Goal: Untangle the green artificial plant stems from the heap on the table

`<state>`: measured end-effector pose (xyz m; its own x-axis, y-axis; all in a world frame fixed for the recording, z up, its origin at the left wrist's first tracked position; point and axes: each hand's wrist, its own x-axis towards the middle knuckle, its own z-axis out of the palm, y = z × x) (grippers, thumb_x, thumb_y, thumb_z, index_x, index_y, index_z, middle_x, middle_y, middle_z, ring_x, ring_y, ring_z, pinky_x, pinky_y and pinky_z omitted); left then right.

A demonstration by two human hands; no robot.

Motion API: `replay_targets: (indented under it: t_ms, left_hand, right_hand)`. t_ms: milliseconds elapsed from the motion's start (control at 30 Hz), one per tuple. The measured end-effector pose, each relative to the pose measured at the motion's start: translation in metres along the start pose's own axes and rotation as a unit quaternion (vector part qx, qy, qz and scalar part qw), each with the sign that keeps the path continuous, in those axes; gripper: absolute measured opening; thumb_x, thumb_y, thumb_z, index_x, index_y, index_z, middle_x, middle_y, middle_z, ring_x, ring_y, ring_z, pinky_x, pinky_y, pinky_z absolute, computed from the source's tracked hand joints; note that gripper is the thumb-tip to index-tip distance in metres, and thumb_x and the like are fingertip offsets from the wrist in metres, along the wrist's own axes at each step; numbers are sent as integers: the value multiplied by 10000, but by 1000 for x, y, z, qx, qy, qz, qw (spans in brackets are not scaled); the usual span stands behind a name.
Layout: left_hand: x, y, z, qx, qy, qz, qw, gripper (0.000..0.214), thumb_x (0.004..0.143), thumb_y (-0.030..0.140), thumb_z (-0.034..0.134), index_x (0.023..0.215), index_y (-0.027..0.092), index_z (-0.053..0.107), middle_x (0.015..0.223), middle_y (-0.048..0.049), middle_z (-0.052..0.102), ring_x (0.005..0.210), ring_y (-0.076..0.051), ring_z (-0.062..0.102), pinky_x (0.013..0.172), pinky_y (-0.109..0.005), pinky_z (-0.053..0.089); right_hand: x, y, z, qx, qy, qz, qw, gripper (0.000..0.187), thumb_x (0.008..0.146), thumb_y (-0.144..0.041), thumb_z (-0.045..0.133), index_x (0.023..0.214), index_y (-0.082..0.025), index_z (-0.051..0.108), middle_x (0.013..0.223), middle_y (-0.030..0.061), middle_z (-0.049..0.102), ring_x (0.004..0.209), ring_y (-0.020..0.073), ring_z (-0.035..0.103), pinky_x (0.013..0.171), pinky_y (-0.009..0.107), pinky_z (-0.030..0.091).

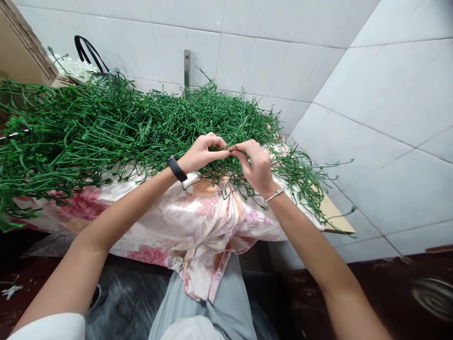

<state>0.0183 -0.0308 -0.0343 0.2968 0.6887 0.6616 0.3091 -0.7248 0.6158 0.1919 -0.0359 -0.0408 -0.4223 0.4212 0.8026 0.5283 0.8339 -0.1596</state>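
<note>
A big heap of thin green plastic stems [106,127] lies across a table covered with a flowered cloth [198,222]. My left hand [201,153], with a black band on the wrist, pinches a green stem at the near edge of the heap. My right hand [256,165], wearing a thin silver bracelet, pinches the same stem from the other side. The fingertips of both hands meet over it. Both hands are closed on the stem.
White tiled walls [354,94] close in behind and to the right. A metal bracket [187,66] sticks up behind the heap. White flowers [72,66] and a black bag handle [88,52] sit at the back left beside a cardboard box [17,47]. Dark floor lies below.
</note>
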Motion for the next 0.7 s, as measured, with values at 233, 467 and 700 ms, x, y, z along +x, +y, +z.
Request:
replay_targets:
  t_ms: [233, 467, 700]
  left_hand:
    - [-4, 3, 7, 107, 67, 55, 990, 76, 679, 248, 616, 660, 183, 581, 701, -1, 609, 764, -158, 483, 743, -331, 369]
    - [-6, 4, 9, 238, 64, 123, 961, 79, 765, 262, 548, 730, 202, 585, 814, -18, 630, 860, -199, 486, 814, -376, 291]
    - [-8, 1, 7, 249, 58, 190, 948, 97, 799, 273, 517, 789, 240, 608, 868, -3, 637, 894, -194, 493, 865, -388, 263]
  right_hand:
    - [1, -1, 6, 123, -16, 144, 982, 139, 820, -289, 459, 775, -178, 530, 674, -4, 520, 576, 99, 439, 560, 250, 363]
    - [4, -2, 5, 197, -13, 214, 957, 163, 776, -301, 513, 675, -173, 503, 573, -39, 411, 519, 67, 342, 496, 224, 272]
    - [9, 2, 3, 425, -62, 337, 838, 164, 712, -229, 503, 570, -147, 496, 542, -33, 383, 459, 39, 261, 440, 209, 188]
